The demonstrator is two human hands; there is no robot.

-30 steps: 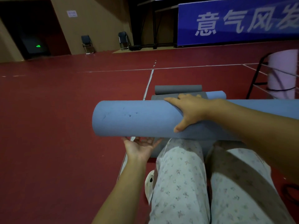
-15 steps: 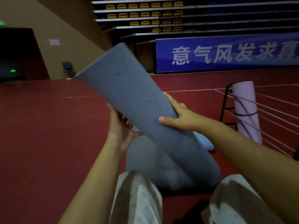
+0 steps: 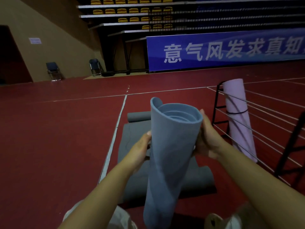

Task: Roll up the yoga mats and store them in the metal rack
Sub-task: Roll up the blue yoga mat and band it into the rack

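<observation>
While the rolled blue mat (image 3: 171, 146) stands near-upright, the left hand (image 3: 140, 149) and right hand (image 3: 207, 138) clasp its sides; the metal rack (image 3: 257, 123) stands just right.

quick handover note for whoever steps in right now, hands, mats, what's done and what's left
Left hand and right hand both grip the rolled blue mat, held upright between them, spiral end up.
Metal rack stands to the right; a rolled pink mat already leans in it.
Grey mat lies on the floor behind the blue one, rolled at its ends but mostly flat.
Done: pink stored, blue rolled.
Left: put blue in the rack, then finish rolling and store grey.
</observation>
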